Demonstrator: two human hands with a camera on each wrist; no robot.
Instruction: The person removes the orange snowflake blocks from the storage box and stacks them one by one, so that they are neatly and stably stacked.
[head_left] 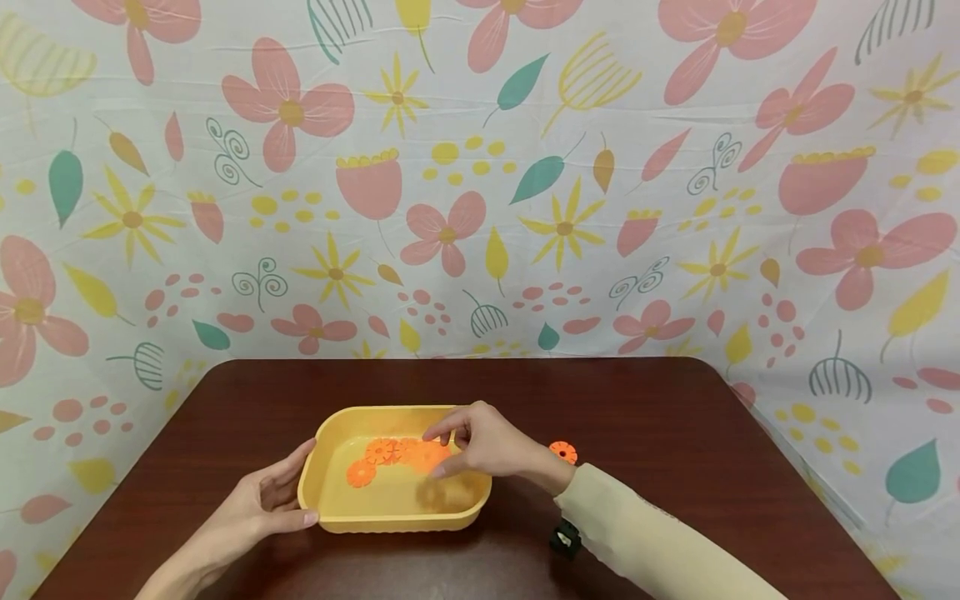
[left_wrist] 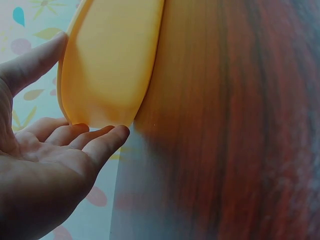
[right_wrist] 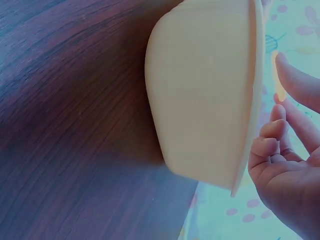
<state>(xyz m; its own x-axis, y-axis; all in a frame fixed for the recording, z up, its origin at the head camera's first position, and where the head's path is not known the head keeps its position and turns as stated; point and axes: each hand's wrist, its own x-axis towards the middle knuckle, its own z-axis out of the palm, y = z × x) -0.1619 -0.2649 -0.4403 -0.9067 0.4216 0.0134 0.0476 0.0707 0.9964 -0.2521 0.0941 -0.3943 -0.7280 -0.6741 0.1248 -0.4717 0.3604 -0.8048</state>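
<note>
Fingers of the left hand grip the left end of a yellow round-cornered tray on the table, its long axis left to right. Notched orange discs lie inside, mostly left of the right hand, whose thumb and forefinger pinch a thin orange piece, edge-on in the right wrist view.

Dark reddish-brown, wood-grained counter with rounded far corners, seen across the lower frame, a yellow tray set on it at lower centre, a notched orange disc laid flat to the tray's right
</note>
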